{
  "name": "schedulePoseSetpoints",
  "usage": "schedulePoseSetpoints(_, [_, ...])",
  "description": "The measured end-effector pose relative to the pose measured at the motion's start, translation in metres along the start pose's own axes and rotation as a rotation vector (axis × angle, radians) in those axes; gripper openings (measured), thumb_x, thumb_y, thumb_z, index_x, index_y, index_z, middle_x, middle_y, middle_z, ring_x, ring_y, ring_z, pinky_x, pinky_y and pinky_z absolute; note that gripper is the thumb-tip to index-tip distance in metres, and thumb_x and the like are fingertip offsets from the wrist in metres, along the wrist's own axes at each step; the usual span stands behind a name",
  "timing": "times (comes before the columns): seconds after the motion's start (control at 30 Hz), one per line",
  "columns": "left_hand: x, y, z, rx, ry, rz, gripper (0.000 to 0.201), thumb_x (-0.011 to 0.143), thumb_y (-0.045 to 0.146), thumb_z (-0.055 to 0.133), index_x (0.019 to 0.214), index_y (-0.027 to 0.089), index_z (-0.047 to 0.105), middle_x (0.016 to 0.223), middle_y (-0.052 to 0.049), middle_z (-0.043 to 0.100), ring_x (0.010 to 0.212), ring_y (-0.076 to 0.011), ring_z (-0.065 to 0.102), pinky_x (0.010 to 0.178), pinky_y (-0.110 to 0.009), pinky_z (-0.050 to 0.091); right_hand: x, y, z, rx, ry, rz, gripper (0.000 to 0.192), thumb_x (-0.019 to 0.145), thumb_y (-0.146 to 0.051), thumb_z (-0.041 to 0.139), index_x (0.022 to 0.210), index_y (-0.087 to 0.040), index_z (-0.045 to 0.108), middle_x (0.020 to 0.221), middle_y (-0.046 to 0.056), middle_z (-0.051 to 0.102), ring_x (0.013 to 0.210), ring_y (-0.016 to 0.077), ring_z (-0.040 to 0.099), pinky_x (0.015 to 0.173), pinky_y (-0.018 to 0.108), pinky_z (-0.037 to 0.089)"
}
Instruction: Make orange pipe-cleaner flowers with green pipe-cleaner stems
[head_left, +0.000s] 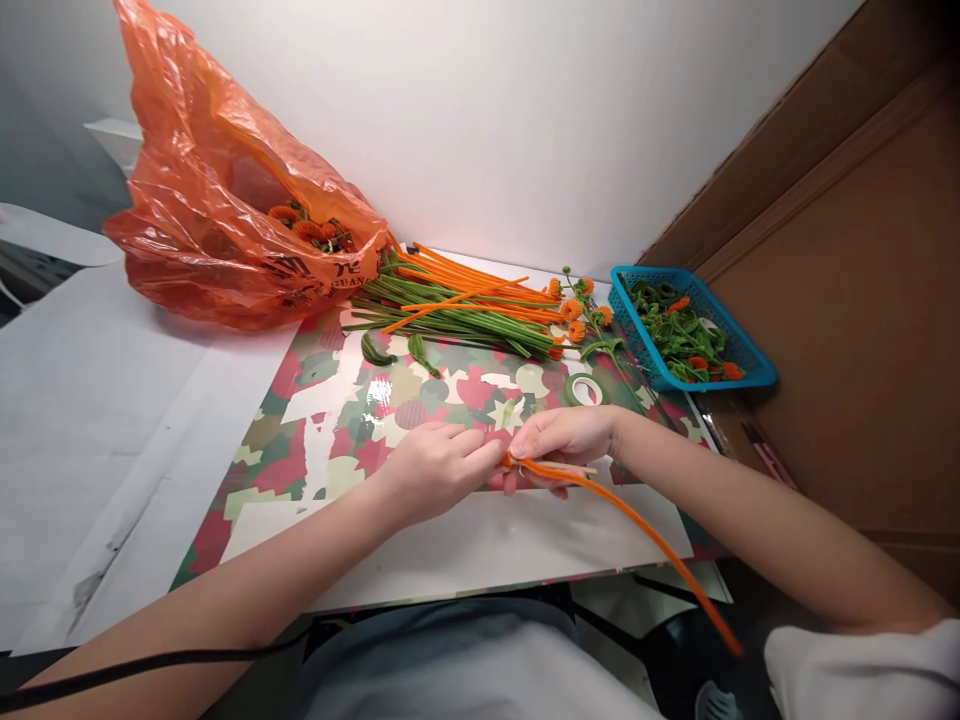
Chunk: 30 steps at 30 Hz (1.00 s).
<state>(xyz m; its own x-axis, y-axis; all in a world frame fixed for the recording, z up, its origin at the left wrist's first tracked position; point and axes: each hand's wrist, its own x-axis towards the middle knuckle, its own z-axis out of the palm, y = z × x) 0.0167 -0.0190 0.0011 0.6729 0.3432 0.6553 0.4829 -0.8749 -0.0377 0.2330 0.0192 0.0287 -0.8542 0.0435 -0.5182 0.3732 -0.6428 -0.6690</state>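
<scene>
My left hand point(435, 465) and my right hand point(559, 445) meet over the patterned mat point(315, 420), both pinching the near end of one orange pipe cleaner point(637, 525). Its free end trails down to the right past the table edge. Behind the hands lies a pile of green and orange pipe cleaners point(457, 300), with small orange curled flowers on green stems point(577, 310) at its right end. Two green leaf shapes point(397, 350) lie loose on the mat.
An orange plastic bag point(225, 210) holding more orange curls stands at the back left. A blue basket point(686, 325) of green and orange pieces sits at the back right. A roll of green tape point(583, 388) lies near my right hand. A cardboard wall point(847, 250) closes the right side.
</scene>
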Motion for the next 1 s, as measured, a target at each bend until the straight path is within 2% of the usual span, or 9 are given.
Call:
schedulePoseSetpoints(0.13, [-0.002,-0.001,-0.003,-0.256,-0.117,-0.177,0.013,0.097,0.028,0.04,0.095,0.019,0.048,0.066,0.002,0.068,0.052,-0.0138,0.06,0.045,-0.025,0.036,-0.004,-0.008,0.01,-0.04,0.142,0.0,0.037,0.09,-0.042,0.057,0.09,-0.006,0.064,0.044,-0.011,0.035,0.035,0.0026,0.025,0.034,0.016,0.02])
schedulePoseSetpoints(0.23, [-0.004,-0.002,-0.005,-0.408,-0.236,-0.282,0.011,0.09,0.021,0.04,0.101,0.019,0.044,0.069,0.001,0.07,0.052,-0.0161,0.063,0.047,-0.025,0.037,-0.006,-0.011,0.016,-0.052,0.234,0.0,0.032,0.091,-0.041,0.057,0.088,-0.01,0.062,0.046,-0.012,0.029,0.038,0.0029,0.02,0.036,0.016,0.016])
schedulePoseSetpoints(0.4, [-0.002,-0.002,-0.007,-0.499,-0.32,-0.366,0.016,0.085,0.016,0.033,0.098,0.021,0.041,0.068,0.001,0.07,0.05,-0.0173,0.061,0.047,-0.024,0.036,-0.006,-0.013,0.019,-0.106,0.274,-0.034,0.031,0.086,-0.045,0.063,0.079,-0.016,0.053,0.045,-0.013,0.032,0.039,0.003,0.019,0.037,0.016,0.014])
schedulePoseSetpoints(0.53, [-0.001,-0.002,-0.007,-0.487,-0.35,-0.4,0.014,0.087,0.019,0.03,0.096,0.021,0.04,0.064,0.001,0.066,0.047,-0.017,0.056,0.046,-0.024,0.034,-0.005,-0.017,0.024,-0.249,0.353,-0.031,0.028,0.086,-0.04,0.061,0.075,-0.015,0.055,0.049,-0.009,0.045,0.04,0.0036,0.034,0.04,0.016,0.025])
schedulePoseSetpoints(0.63, [-0.002,-0.002,-0.005,-0.499,-0.357,-0.399,0.013,0.09,0.021,0.03,0.097,0.021,0.041,0.06,0.002,0.062,0.046,-0.0165,0.055,0.046,-0.023,0.033,-0.004,-0.021,0.032,-0.41,0.435,0.002,0.018,0.088,-0.029,0.057,0.078,-0.015,0.057,0.059,-0.004,0.056,0.048,0.0059,0.049,0.05,0.018,0.039])
schedulePoseSetpoints(0.7, [-0.002,-0.002,-0.004,-0.508,-0.368,-0.403,0.011,0.092,0.024,0.031,0.097,0.021,0.041,0.059,0.003,0.061,0.046,-0.0164,0.054,0.046,-0.022,0.033,-0.003,-0.022,0.039,-0.557,0.511,0.015,0.017,0.089,-0.027,0.054,0.079,-0.015,0.058,0.064,-0.002,0.061,0.054,0.0081,0.054,0.056,0.02,0.042])
schedulePoseSetpoints(0.87, [-0.003,-0.003,0.001,-0.5,-0.424,-0.482,0.012,0.095,0.029,0.031,0.093,0.022,0.04,0.063,0.001,0.061,0.047,-0.0177,0.055,0.045,-0.023,0.031,-0.001,-0.024,0.056,-1.09,0.792,-0.008,0.02,0.089,-0.021,0.05,0.072,-0.015,0.059,0.067,0.001,0.06,0.057,0.0096,0.045,0.053,0.022,0.03])
schedulePoseSetpoints(1.0, [-0.002,-0.004,0.002,-0.551,-0.38,-0.569,0.01,0.095,0.028,0.032,0.091,0.022,0.038,0.061,0.003,0.056,0.045,-0.0157,0.052,0.044,-0.022,0.03,0.005,-0.023,0.063,-1.363,0.931,0.019,0.023,0.092,-0.022,0.046,0.076,-0.015,0.06,0.067,0.002,0.058,0.056,0.0107,0.039,0.054,0.025,0.023])
